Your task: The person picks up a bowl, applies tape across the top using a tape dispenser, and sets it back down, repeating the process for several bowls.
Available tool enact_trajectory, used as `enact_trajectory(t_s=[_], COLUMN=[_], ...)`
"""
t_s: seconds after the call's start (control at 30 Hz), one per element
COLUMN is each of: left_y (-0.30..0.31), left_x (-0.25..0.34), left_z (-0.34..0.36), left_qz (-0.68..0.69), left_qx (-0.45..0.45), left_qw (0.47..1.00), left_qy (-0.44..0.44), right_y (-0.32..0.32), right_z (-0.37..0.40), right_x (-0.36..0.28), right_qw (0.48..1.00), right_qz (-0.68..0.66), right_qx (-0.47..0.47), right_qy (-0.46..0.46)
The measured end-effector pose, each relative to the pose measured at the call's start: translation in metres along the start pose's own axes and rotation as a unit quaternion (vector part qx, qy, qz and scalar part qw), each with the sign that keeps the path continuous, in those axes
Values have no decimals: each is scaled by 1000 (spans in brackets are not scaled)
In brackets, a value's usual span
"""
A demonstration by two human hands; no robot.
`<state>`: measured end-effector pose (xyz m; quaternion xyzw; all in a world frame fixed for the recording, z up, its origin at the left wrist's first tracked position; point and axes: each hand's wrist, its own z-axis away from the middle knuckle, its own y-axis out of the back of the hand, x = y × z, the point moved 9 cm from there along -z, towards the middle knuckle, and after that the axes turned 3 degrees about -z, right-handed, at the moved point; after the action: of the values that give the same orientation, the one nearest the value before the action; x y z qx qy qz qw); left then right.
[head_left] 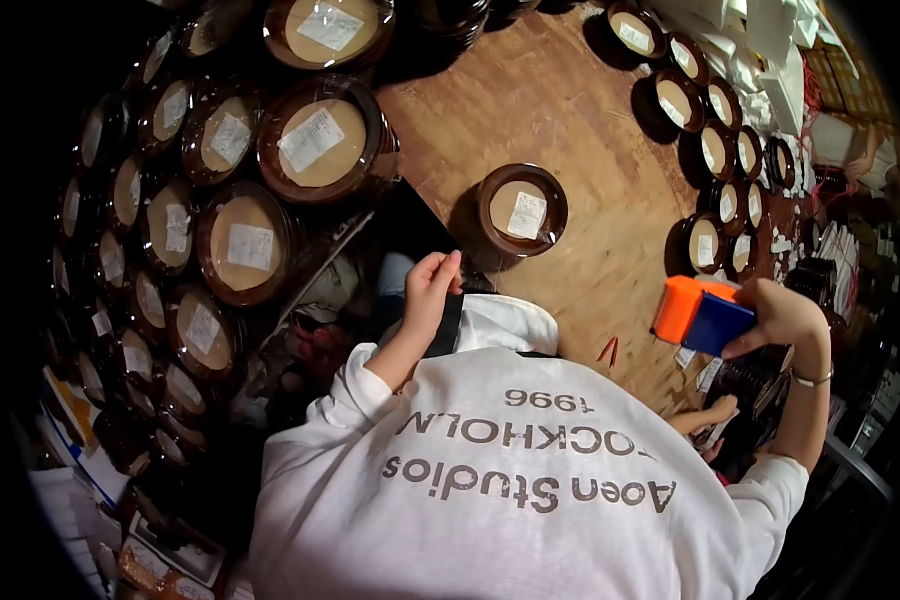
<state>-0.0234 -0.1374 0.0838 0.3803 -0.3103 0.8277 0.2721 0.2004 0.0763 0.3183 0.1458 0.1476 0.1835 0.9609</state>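
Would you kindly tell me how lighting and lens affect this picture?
In the head view, the corners fall to black; the lone bowl casts shadow toward picture left; glints dot the upper-left bowls; the print on the lone bowl's label is too small to read.

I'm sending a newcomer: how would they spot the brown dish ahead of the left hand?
On the wooden table, look just ahead of the left hand. The dish there has a white label on its tan centre. Unlike the dishes grouped at both sides, it stands alone.
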Motion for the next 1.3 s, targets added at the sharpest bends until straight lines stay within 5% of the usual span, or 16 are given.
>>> enact_trajectory(t_s=[0.13,0.2,0.47,0.67,0.77,0.83,0.9,1.0,1.03,1.13,1.17,1.23,1.3], left_y=[-11,-28,-54,-116,-111,-103,-89,-58,-49,-19,-16,-12,-15], left_x=[-38,-52,-11,16,-17,-10,47,52,48,-1,-7,9,3], left_z=[-37,-58,-100,-160,-195,-191,-197,-198,-198,-198,-197,-187,-181], left_qz=[19,53,23,-183,-219,-239,-235,-259,-260,-350,-349,-439,-463], left_qx=[12,-56,-46,-326,-350,-343,-193,-132,-128,-137,-130,-19,17], left_qw=[1000,995,992,925,901,897,936,914,914,924,926,868,857], left_qy=[5,61,113,72,131,141,-177,-283,-283,-63,-62,-231,-225], right_y=[6,4,-12,-24,-17,-11,-2,11,13,12,14,12,17], right_z=[-14,-20,-44,-50,-42,-44,-46,-57,-63,-86,-94,-114,-120], right_x=[20,30,53,73,87,92,89,55,53,33,34,43,46], right_qw=[999,999,998,995,982,973,960,964,965,970,971,976,974], right_qz=[24,5,-56,-73,-168,-215,-262,-246,-244,-241,-236,-216,-224], right_qx=[28,27,6,2,37,66,95,99,97,27,23,-8,8], right_qy=[-26,-41,-27,-64,-85,-58,-33,-4,-2,-4,-1,12,24])
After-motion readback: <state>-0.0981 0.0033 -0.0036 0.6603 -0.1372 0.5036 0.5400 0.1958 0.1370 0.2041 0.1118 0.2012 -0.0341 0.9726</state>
